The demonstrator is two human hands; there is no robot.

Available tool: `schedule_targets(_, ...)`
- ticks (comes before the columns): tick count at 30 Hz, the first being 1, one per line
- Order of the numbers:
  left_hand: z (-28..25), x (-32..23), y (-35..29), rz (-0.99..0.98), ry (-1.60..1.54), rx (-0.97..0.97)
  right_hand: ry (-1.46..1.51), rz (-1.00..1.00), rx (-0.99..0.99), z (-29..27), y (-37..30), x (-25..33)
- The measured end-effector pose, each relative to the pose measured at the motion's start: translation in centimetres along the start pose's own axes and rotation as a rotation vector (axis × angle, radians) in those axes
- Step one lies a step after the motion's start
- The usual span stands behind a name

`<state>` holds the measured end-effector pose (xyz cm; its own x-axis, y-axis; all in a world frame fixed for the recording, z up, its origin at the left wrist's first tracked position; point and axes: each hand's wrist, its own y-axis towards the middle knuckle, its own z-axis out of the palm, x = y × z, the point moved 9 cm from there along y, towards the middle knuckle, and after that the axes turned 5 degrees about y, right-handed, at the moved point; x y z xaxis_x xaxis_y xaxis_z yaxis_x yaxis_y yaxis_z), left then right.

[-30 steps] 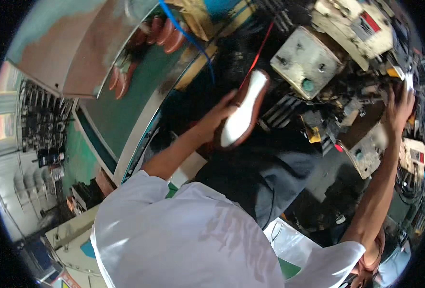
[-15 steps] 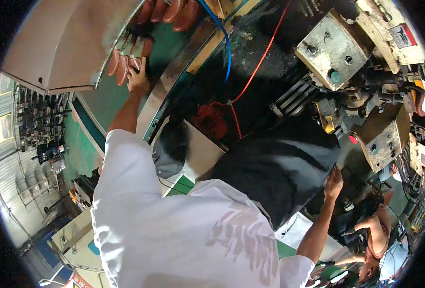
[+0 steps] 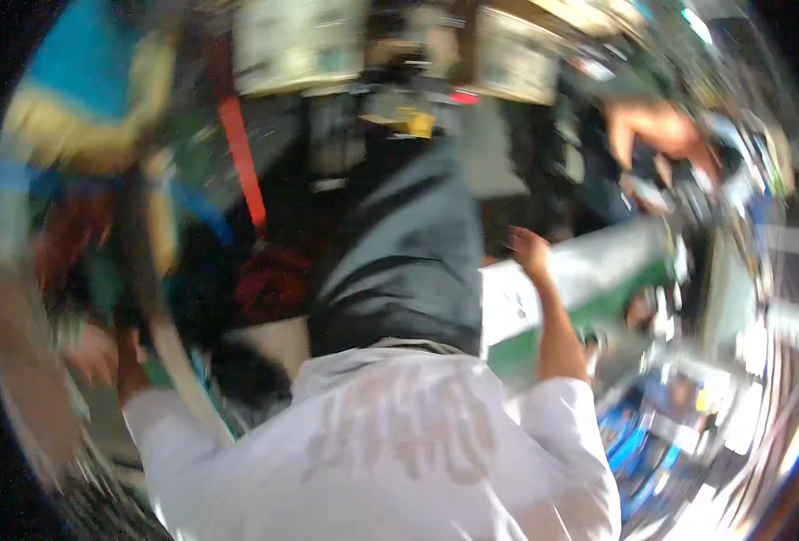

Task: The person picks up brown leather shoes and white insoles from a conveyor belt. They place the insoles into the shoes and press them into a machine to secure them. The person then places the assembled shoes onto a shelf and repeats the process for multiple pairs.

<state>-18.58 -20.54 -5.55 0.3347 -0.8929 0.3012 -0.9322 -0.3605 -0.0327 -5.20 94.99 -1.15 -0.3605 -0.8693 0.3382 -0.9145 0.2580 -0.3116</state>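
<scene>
Head view is smeared by motion, so only broad shapes can be trusted. Taking the pale grey-and-green flat worktop [image 3: 589, 270] on the person's right as the landmark: the right hand [image 3: 530, 252] hangs just at its near left end, above or against a white sheet-like patch [image 3: 506, 307] that lies on that end; whether it touches is not clear. Its fingers look loosely curled and nothing can be seen in them, though the blur forbids certainty. The worktop's long axis runs from that hand up and to the right, toward blurred machinery [image 3: 688, 207] and another person's bare arm [image 3: 661, 131] beyond its far end, so the open length of the surface lies away from the hand, while its near edge faces the white-shirted torso [image 3: 381, 451]. The left hand [image 3: 93, 356] is well apart from the worktop, far across the body on the opposite side, low beside a pale slanting strip [image 3: 179, 370] and a brownish smear at the frame's rim; its grip cannot be told. Of the two, the right hand is plainly the nearer to the worktop. Between the hands sits the dark grey trousered lap [image 3: 408, 261], with a red strap [image 3: 242, 158] and a dark red bundle [image 3: 269, 284] left of it.
</scene>
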Motion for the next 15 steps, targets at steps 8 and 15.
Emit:
schedule_targets(8,-6.7,-11.8,1.7,-0.008,-0.334,-0.186,0.312,0.754,-0.644,8.8,-24.9,-12.8)
schedule_targets(15,-13.3,-40.2,-4.5,0.351,-1.443,0.226,0.504,1.720,-0.706,19.5,-48.1,-18.4)
